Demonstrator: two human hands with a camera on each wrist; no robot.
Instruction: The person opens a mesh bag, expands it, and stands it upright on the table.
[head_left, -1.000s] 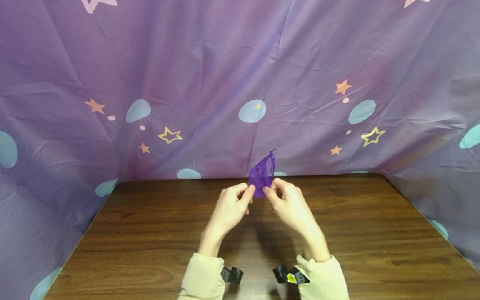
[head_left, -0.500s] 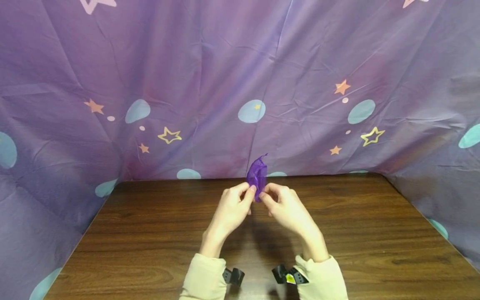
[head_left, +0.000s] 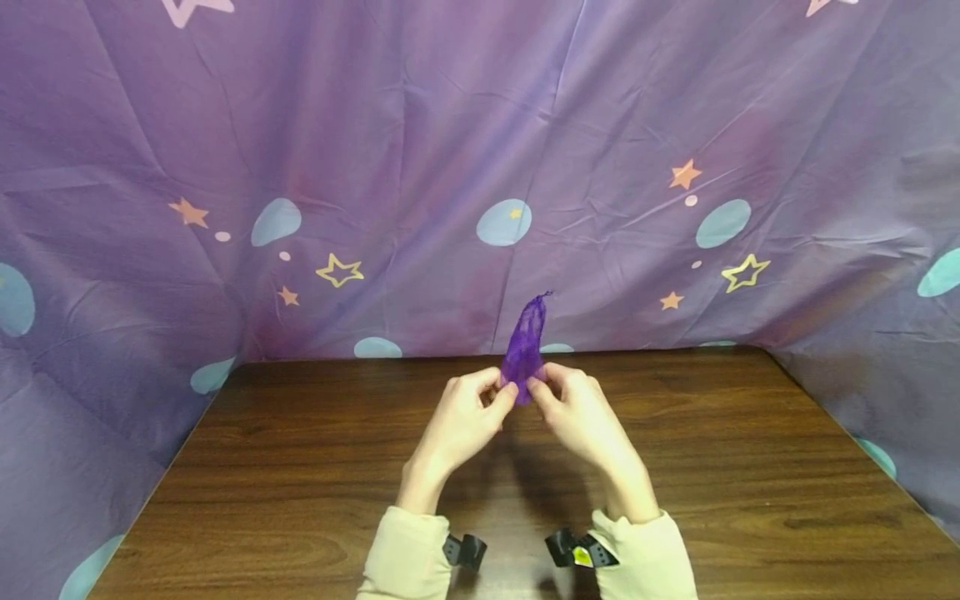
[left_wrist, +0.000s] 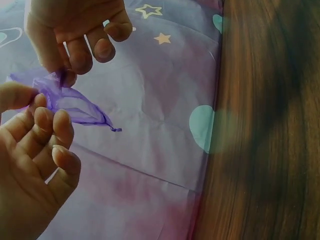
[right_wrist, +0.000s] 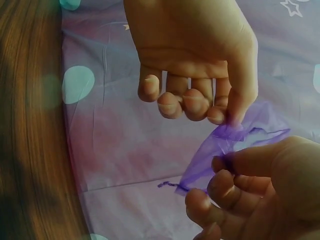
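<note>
A small sheer purple drawstring pouch (head_left: 525, 342) is held up above the table's far part, gathered narrow, with its thin cord end (head_left: 546, 294) at the top. Its lower part is pinched from both sides. On the left, my left hand (head_left: 467, 410) grips the mesh between thumb and index finger; the left wrist view shows this hand (left_wrist: 35, 150) at lower left, other fingers loosely bent. Opposite, my right hand (head_left: 579, 408) pinches the fabric likewise, and this hand (right_wrist: 280, 185) appears at lower right in the right wrist view. Fingertips cover part of the pouch.
A dark wood-grain table (head_left: 315, 467) lies beneath both hands. Behind it and along both sides hangs a purple cloth backdrop (head_left: 420, 167) printed with stars and pale ovals. Black wrist devices (head_left: 465, 552) sit at the cream sleeve cuffs (head_left: 411, 554).
The pouch was spread wide, then folded and lowered a little, and now stands taller and narrower. My hands have shifted only slightly, both still pinching it.
</note>
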